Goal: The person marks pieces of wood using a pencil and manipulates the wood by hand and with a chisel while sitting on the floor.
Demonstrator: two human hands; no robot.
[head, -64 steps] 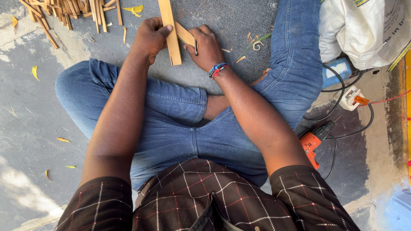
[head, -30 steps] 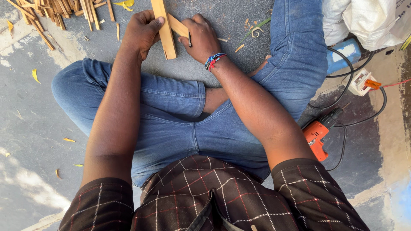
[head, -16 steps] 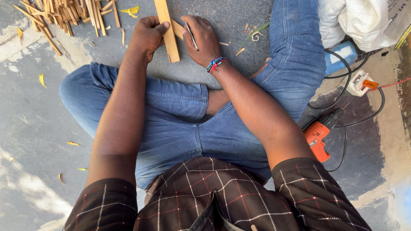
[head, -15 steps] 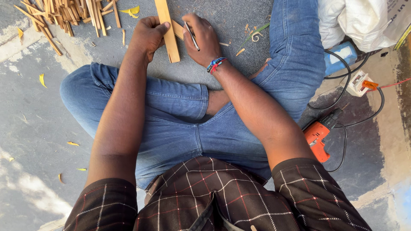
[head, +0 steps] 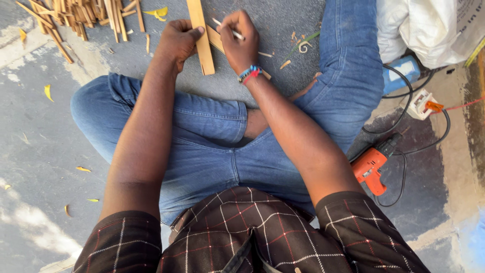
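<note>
I sit cross-legged on a grey floor in blue jeans. My left hand point(head: 178, 43) presses a long flat wooden strip point(head: 201, 40) that lies on the floor in front of my knees. My right hand point(head: 239, 41), with a beaded bracelet at the wrist, pinches a thin pencil-like stick point(head: 228, 30) and rests its tip by the strip's right edge. A second, shorter wooden piece point(head: 217, 41) lies slanted under the right hand, partly hidden by it.
A heap of thin wooden sticks point(head: 81, 15) lies at the far left. An orange power drill point(head: 373, 167) with black cables sits by my right thigh, near a white socket block point(head: 422, 103) and a white sack point(head: 429, 28). Shavings dot the floor.
My right hand has shifted along the strip with the thin stick. The left hand has kept its hold on the strip. The camera has swayed slightly.
</note>
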